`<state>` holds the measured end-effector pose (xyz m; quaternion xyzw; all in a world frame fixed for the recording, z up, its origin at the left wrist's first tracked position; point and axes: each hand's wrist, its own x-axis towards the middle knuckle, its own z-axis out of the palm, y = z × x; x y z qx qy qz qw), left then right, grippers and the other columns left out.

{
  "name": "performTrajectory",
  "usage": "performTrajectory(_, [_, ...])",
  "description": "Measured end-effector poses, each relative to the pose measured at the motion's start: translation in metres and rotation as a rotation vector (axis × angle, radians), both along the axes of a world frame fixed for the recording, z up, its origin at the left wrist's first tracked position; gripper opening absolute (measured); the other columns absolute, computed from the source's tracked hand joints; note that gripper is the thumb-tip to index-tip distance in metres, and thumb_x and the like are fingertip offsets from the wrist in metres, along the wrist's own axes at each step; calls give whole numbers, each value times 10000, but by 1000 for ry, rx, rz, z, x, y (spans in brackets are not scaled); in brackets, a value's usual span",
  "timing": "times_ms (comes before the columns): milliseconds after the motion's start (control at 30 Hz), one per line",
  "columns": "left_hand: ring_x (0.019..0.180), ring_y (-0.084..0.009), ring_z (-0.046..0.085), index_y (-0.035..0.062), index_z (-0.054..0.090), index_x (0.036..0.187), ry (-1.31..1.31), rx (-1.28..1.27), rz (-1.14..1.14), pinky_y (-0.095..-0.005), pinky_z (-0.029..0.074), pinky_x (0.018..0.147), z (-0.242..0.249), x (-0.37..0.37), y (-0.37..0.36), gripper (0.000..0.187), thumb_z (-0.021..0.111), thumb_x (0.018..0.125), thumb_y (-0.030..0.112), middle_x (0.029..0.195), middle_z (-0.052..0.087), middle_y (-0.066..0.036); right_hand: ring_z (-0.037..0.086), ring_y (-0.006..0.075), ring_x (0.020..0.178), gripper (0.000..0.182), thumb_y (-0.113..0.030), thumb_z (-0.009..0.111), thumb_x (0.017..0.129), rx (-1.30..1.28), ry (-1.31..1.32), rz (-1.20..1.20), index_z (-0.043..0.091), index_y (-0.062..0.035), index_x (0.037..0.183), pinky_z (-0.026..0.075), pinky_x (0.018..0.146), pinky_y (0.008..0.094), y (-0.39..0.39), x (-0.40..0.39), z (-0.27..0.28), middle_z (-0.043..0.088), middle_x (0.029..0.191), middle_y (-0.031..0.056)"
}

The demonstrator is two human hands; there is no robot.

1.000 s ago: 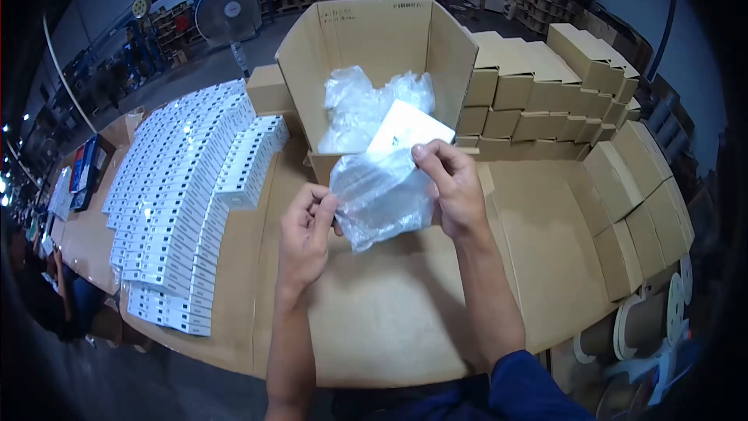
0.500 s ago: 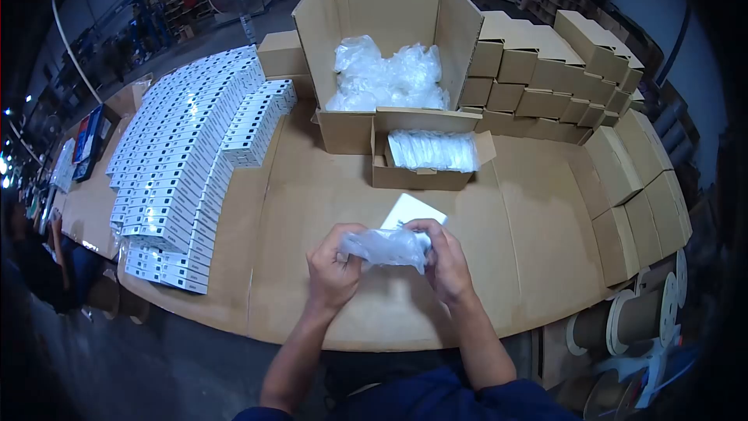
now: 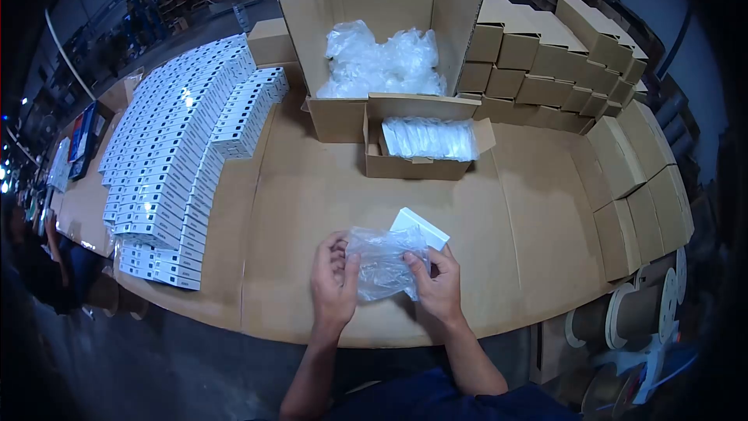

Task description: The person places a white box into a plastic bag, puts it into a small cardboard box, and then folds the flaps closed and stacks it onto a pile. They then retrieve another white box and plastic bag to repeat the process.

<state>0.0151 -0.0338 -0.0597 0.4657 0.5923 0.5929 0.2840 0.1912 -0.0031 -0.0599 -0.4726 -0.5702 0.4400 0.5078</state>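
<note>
A crumpled clear plastic bag (image 3: 382,269) is stretched between my two hands above the table's near side. My left hand (image 3: 333,284) grips its left edge, thumb in front and fingers curled behind. On the other side my right hand (image 3: 439,288) pinches the bag with the thumb pressed on its front. Just beyond the bag shows a flat white rectangular piece (image 3: 421,228), tilted, its lower part hidden behind the bag and my right fingers.
An open carton (image 3: 417,168) holds a row of flat bagged items. Behind it stands a tall cardboard box (image 3: 339,118) with clear plastic bags inside. Many small white boxes (image 3: 167,156) are stacked at left. Brown boxes (image 3: 545,93) line the right side. Another person (image 3: 51,257) is at far left.
The bag has been spread out and now hangs lower and wider between my hands. The view has shifted slightly, and more of the white piece's edge shows.
</note>
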Motion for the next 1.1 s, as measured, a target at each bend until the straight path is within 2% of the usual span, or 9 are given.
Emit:
performTrajectory(100, [1067,-329,609,6,648,1185,519,265,149,-414,500,898,19,-6,-4,387,796,837,87,1199,628,-177,600,205,865,186,-125,793,908,3,-161,-27,755,30,1003,484,736,343,-2,2,4,602,1006,126])
performTrajectory(200, [1046,-343,610,8,656,1157,744,306,-130,-429,502,905,53,-11,4,355,788,836,80,1145,637,-164,642,258,897,181,-73,806,873,44,-202,8,744,45,996,516,766,363,-3,1,10,626,1048,167])
performTrajectory(333, [906,-287,629,27,662,1091,739,145,-362,-436,501,862,57,-18,19,351,842,818,154,945,646,-118,678,326,1021,188,-39,804,857,204,-262,23,735,59,1001,536,869,383,-1,-1,15,647,1160,220])
performTrajectory(533, [758,-284,618,8,628,975,614,156,-417,-402,521,726,44,-18,22,285,841,832,132,835,629,-112,683,363,1042,180,-27,797,852,158,-308,23,731,59,996,539,900,395,1,3,18,646,1178,240])
performTrajectory(633, [744,-301,630,-14,629,943,355,-116,-473,-400,524,712,54,-14,21,259,822,853,132,839,653,-130,685,368,1015,177,-30,796,852,155,-304,13,731,58,991,540,891,403,-1,2,16,649,1151,236])
performTrajectory(833, [726,-249,679,-25,617,945,605,147,-517,-370,528,700,38,-18,32,221,755,925,147,860,691,-169,684,365,964,191,-89,807,864,135,-317,51,734,47,976,543,850,412,2,3,14,651,1085,230])
performTrajectory(933, [628,-166,656,-11,604,946,172,-114,-548,-329,514,623,45,-16,30,182,695,987,142,784,679,-142,676,357,935,205,-118,812,869,64,-353,111,734,43,968,539,828,408,4,9,17,652,1055,225])
performTrajectory(1033, [565,-95,605,11,586,972,210,-231,-465,-261,480,555,52,-22,36,189,633,1045,180,734,668,-85,664,335,900,205,-134,816,870,-19,-339,169,736,43,937,530,798,388,4,18,18,650,1014,208])
performTrajectory(1100, [570,-62,580,20,572,1025,-69,-132,-338,-222,452,528,36,-19,39,183,617,1058,194,717,647,-51,658,315,881,197,-130,815,871,-32,-328,153,737,42,926,524,780,381,4,18,18,647,1001,199])
